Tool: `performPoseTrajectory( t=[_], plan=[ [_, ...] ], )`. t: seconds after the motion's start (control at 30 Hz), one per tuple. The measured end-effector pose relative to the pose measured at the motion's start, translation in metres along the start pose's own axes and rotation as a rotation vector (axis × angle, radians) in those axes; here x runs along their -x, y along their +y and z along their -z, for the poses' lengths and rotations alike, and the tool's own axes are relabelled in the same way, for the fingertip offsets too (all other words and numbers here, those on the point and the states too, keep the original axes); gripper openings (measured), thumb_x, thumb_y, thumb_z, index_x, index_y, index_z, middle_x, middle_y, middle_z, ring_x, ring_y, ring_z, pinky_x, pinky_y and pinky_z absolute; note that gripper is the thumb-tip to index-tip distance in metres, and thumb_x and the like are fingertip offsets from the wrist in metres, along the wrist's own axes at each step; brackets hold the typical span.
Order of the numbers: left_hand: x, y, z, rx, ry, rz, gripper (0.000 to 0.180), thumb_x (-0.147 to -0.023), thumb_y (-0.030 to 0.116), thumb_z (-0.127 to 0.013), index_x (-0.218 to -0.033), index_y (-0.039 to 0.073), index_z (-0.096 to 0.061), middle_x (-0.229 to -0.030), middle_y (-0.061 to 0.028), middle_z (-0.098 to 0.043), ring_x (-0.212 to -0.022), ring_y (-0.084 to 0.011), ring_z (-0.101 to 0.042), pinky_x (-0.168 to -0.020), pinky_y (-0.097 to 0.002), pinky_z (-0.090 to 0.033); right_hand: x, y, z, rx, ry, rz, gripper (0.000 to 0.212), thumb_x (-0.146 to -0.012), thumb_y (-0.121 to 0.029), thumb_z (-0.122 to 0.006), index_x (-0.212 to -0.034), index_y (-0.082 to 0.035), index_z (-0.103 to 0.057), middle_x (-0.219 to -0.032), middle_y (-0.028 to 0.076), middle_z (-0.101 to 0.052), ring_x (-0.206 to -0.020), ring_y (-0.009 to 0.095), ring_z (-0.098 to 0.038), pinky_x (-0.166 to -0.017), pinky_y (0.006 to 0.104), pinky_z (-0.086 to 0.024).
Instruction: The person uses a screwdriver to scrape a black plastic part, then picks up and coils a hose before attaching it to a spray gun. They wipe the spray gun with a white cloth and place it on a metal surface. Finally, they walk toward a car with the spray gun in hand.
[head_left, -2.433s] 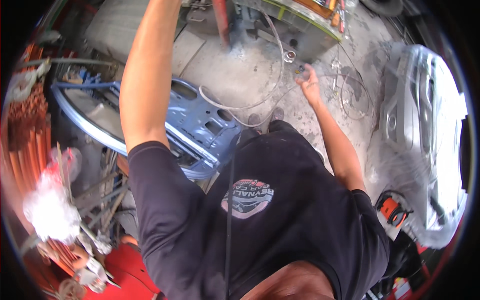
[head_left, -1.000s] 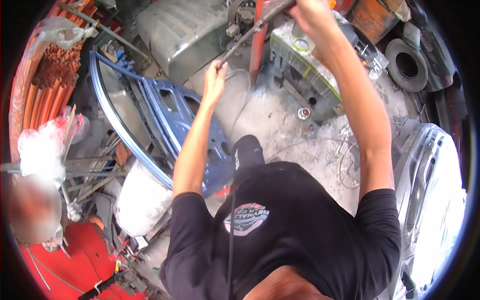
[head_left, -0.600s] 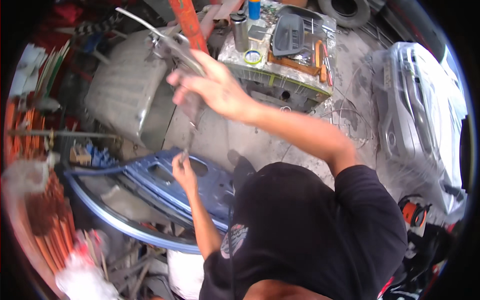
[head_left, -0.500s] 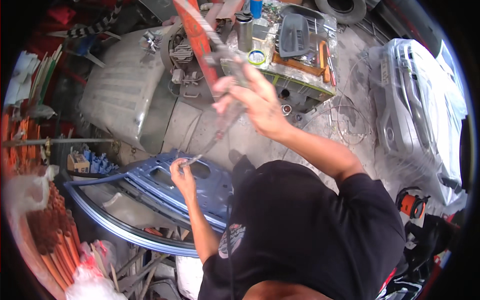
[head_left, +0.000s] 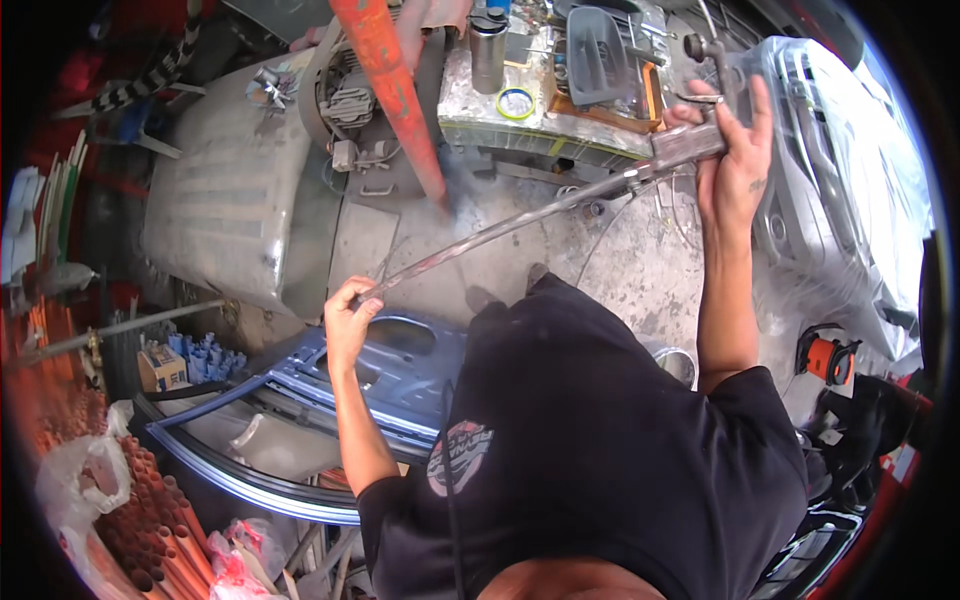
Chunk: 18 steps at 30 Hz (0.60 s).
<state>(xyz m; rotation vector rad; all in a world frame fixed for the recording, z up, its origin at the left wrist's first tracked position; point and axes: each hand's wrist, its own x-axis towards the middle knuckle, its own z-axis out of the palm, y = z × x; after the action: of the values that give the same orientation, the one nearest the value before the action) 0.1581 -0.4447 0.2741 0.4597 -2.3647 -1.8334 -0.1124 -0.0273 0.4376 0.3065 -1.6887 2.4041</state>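
Note:
A long, worn metal bar tool (head_left: 500, 228) spans between my two hands, slanting up to the right. My left hand (head_left: 347, 325) grips its thin lower-left end, thumb and fingers closed round it. At the other end, my right hand (head_left: 738, 170) holds the thick block-like part between thumb and palm, with some fingers stretched upward. A short arm with a round knob sticks up beyond that hand. The bar's exact kind is not clear. A blue car door (head_left: 420, 350) lies below my left hand.
A cluttered workbench (head_left: 460, 115) carries a steel tumbler (head_left: 488, 55), a green tape roll (head_left: 515, 102) and a grey tray (head_left: 597, 60). An orange post (head_left: 400, 95) leans before it. Plastic-covered car parts (head_left: 850, 200) stand right; orange tubes (head_left: 160, 540) lie lower left.
My right hand has swung right and outward with the bar's thick end. The bar now stretches out lengthwise, while my left hand keeps its end and has shifted slightly left.

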Motion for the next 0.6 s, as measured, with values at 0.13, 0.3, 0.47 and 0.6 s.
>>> performPoseTrajectory(
  t=[0.13, 0.3, 0.47, 0.6],
  plan=[
    [-0.033, 0.035, -0.041, -0.094, -0.210, 0.038, 0.019, -0.082, 0.008, -0.079, -0.089, -0.001, -0.064, -0.085, -0.0030, -0.062, -0.081, -0.0115, -0.055, -0.073, -0.0290, -0.046, -0.039, -0.011, 0.071, 0.042, 0.129, 0.070, 0.047, -0.101, 0.001, -0.044, -0.147, 0.003, -0.035, -0.117, 0.031, -0.062, -0.088, 0.037, -0.072, -0.085, 0.0554, -0.062],
    [-0.069, 0.023, -0.091, -0.313, -0.272, 0.013, 0.022, -0.086, 0.014, -0.079, -0.086, -0.001, -0.063, -0.079, -0.0013, -0.059, -0.072, -0.0126, -0.048, -0.067, -0.0309, -0.042, -0.063, -0.024, 0.154, 0.147, 0.364, 0.043, 0.039, -0.100, 0.005, -0.041, -0.138, 0.009, -0.045, -0.114, 0.030, -0.062, -0.088, 0.040, -0.071, -0.085, 0.0545, -0.062],
    [-0.098, 0.064, -0.144, 0.501, -0.492, 0.040, 0.024, -0.093, 0.017, -0.072, -0.089, -0.005, -0.065, -0.108, -0.0103, -0.063, -0.090, -0.0251, -0.069, -0.067, -0.0333, -0.061, -0.042, 0.064, 0.337, 0.295, 0.649, -0.150, 0.027, -0.092, 0.003, -0.046, -0.112, 0.015, -0.060, -0.099, 0.025, -0.065, -0.077, 0.038, -0.069, -0.076, 0.0491, -0.064],
    [-0.115, 0.088, -0.204, 0.807, -0.701, 0.081, 0.024, -0.096, 0.019, -0.068, -0.100, -0.004, -0.063, -0.133, -0.0185, -0.055, -0.119, -0.0389, -0.063, -0.075, -0.0506, -0.065, 0.081, 0.172, 0.462, 0.392, 0.866, -0.548, 0.012, -0.090, -0.002, -0.060, -0.096, 0.008, -0.064, -0.092, 0.023, -0.069, -0.073, 0.035, -0.072, -0.064, 0.0450, -0.063]
  ],
)
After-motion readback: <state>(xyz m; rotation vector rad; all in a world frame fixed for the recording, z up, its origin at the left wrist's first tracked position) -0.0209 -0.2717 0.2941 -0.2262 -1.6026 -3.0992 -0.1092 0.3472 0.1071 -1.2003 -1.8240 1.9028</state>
